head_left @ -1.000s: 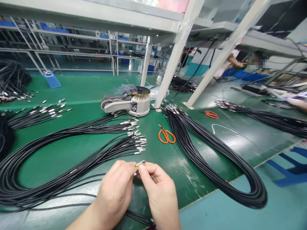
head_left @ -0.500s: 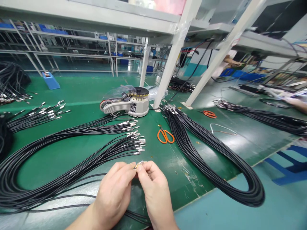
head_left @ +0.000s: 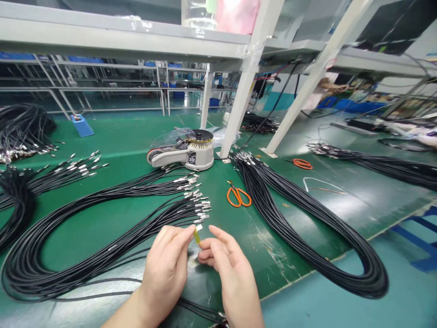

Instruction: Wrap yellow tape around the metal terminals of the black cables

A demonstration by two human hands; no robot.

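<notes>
You're right at the near edge of the glossy green worktop [head_left: 114, 148], left hand [head_left: 165, 264] raised, its fingers [head_left: 180, 234] pinched closed on a small yellow strip [head_left: 197, 237], which tilts up out of the grip. Your right hand [head_left: 234, 278] is just beside it, fingers spread open and holding nothing, their tips close to the strip but apparently not touching it.

The strip sits right in front of the fanned ends of a long loop of thin black cables [head_left: 102, 257], each tipped with a silver metal terminal [head_left: 201, 210]. Those ends gather toward you, seemingly laid that way so every terminal is within easy reach while the heavy loops trail off left, clear of your hands.

Orange-handled scissors [head_left: 239, 197] lie to the right of the terminals, also close at hand. A thick bundle of black cables [head_left: 307, 243] sweeps away toward the right edge, well apart from your loop, and a grey-white tape dispenser with a black wheel [head_left: 184, 155] waits further back.
</notes>
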